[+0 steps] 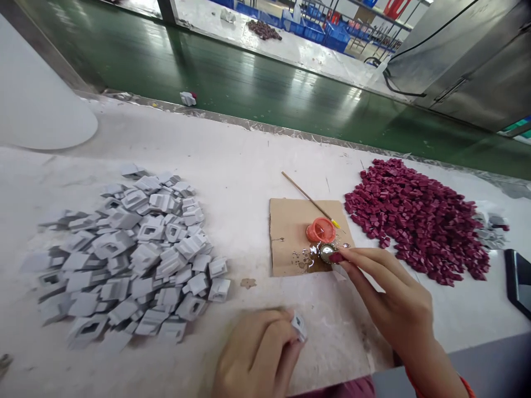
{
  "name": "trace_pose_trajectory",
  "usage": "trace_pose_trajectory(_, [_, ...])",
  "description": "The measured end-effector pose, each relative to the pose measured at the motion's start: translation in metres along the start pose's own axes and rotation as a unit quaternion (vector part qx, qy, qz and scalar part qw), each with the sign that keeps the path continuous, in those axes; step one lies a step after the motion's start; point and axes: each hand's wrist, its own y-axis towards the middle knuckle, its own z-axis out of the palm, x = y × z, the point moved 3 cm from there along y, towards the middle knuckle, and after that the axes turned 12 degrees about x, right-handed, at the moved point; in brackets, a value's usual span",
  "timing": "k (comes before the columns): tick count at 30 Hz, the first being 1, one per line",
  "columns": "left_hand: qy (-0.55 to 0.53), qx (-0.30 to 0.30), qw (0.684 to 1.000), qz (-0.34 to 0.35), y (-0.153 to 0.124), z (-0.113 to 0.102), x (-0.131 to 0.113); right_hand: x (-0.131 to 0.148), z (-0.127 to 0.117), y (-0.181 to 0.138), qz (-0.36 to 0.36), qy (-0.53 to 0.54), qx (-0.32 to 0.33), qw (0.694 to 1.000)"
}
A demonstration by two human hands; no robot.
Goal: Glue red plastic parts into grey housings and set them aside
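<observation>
My left hand [259, 351], near the front of the table, is closed on a small grey plastic piece [298, 327] that has an opening in its face. Between the thumb and fingers of my right hand [392, 293] is a small maroon piece [336, 257]. It is at the rim of a shiny bottle cap [327, 252], which seems to hold a clear liquid. The cap stands on a cardboard square [286, 215] with wet spots. Just behind it is an orange-red cup [320, 229]. A thin brush [309, 197] leans across the cardboard's far edge.
A heap of grey pieces [136, 254] lies at left, a heap of maroon pieces [415, 221] at right. Beside the latter are some grey-and-maroon pieces [492, 226] and a dark device [518, 282]. A green conveyor belt [232, 77] runs behind, carrying one piece [188, 98].
</observation>
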Motion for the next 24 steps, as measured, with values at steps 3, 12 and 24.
trace_pose_trajectory(3, [0.003, -0.011, 1.0, -0.009, 0.002, -0.001, -0.001, 0.008, -0.001, -0.009, 0.039, 0.064, -0.02, 0.997])
trace_pose_trajectory(12, [-0.034, 0.029, 0.998, -0.039, -0.006, 0.0, 0.003, 0.043, 0.025, -0.034, 0.157, 0.317, 0.031, 0.935])
trace_pose_trajectory(24, [-0.031, 0.043, 0.998, -0.027, -0.008, -0.001, 0.002, 0.048, 0.033, -0.031, 0.13, 0.332, 0.043, 0.933])
